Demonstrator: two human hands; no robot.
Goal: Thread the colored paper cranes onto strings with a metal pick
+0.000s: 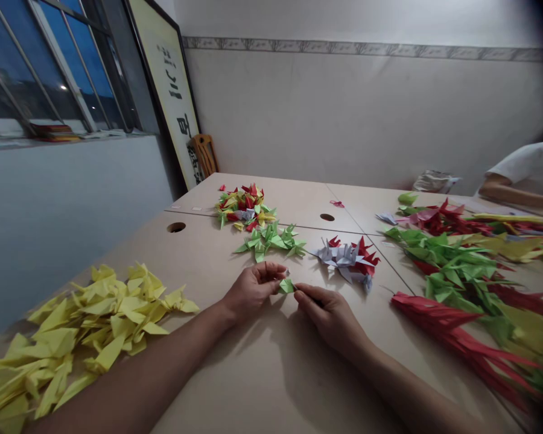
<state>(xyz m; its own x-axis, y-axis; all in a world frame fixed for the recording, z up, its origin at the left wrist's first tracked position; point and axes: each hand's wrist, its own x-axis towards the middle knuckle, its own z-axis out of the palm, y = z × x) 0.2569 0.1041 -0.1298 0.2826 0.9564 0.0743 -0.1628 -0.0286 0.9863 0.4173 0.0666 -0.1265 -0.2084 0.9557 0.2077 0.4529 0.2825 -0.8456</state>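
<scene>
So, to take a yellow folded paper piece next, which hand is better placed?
Probably the left hand: the yellow folded-paper heap lies on that side, farther from the right hand. Both hands are at the small green folded paper.

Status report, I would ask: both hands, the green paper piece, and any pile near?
Left hand and right hand pinching small green paper piece, one each side. Green pile just beyond. White-and-red pile beyond, rightward.
</scene>
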